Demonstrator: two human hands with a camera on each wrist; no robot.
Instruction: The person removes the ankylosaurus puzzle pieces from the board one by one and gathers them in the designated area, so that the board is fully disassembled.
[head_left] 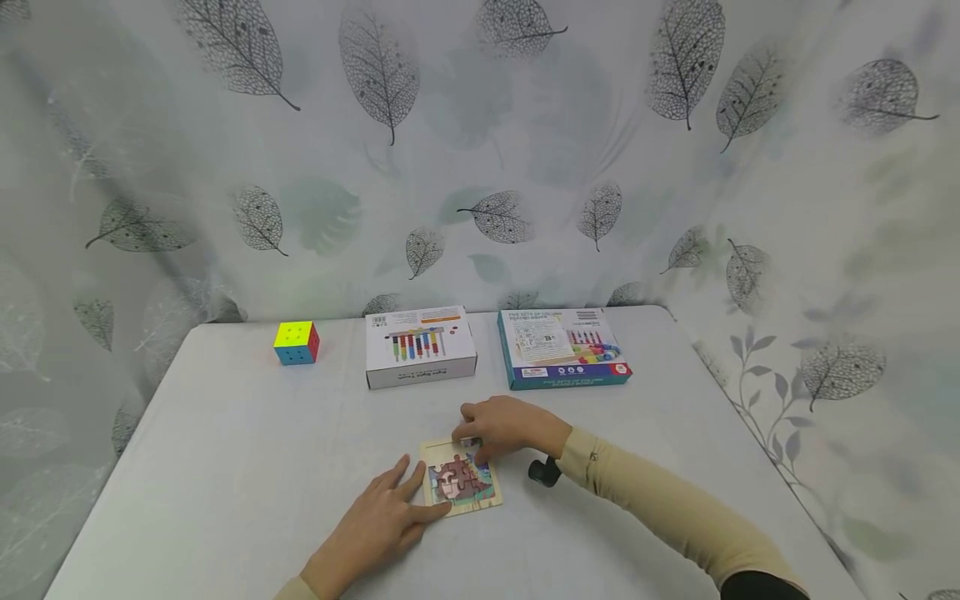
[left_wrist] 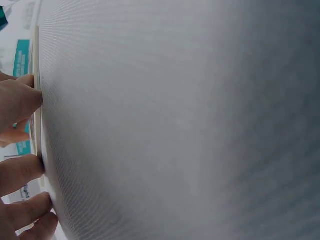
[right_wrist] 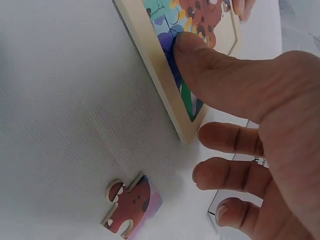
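A square wooden jigsaw puzzle (head_left: 459, 482) lies flat on the table, its tray partly filled with brown and coloured pieces. My left hand (head_left: 380, 518) rests at its left side, thumb on the near rim and fingers extended along the left edge. Over the far right corner is my right hand (head_left: 508, 425). In the right wrist view, its thumb presses on the blue and purple pieces, while the other fingers bend loosely beyond the frame's corner. A loose brown puzzle piece (right_wrist: 131, 206) lies on the table near those fingers; the right hand hides it from the head view.
Behind the puzzle stand a white box (head_left: 421, 348) with a coloured picture and a teal-edged box (head_left: 564, 348). A puzzle cube (head_left: 297, 343) sits at the back left. A leaf-patterned curtain (head_left: 465, 150) hangs along the table's far edge.
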